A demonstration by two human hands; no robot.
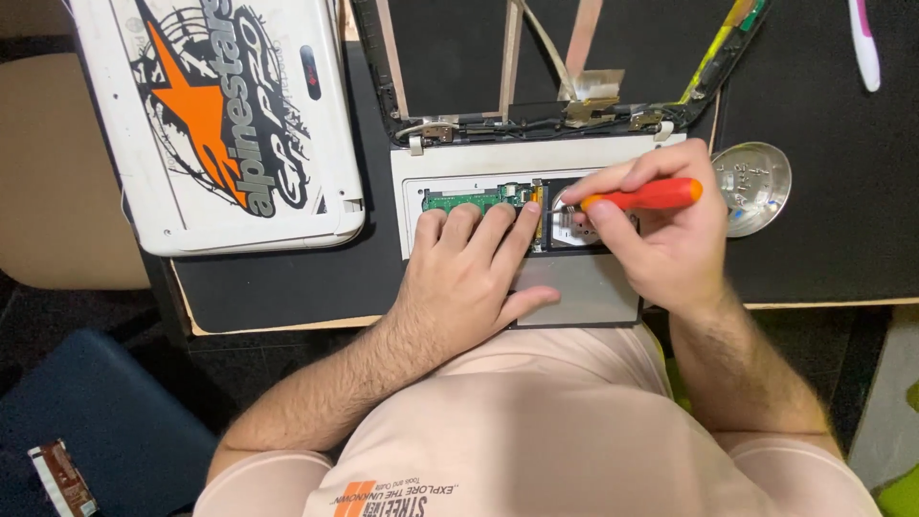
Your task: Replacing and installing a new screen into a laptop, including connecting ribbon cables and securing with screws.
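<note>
An opened silver laptop base lies on a black mat, its keyboard removed so a green circuit board and a hard drive bay show. My left hand rests flat on the base, fingers spread over the circuit board edge. My right hand grips a screwdriver with an orange-red handle, its tip pointing left into the drive bay. The laptop's stripped screen frame stands open behind the base.
A white laptop lid with an orange and black sticker lies at the left. A small round metal dish sits right of the base. A white and pink tool lies at top right. A dark blue seat is lower left.
</note>
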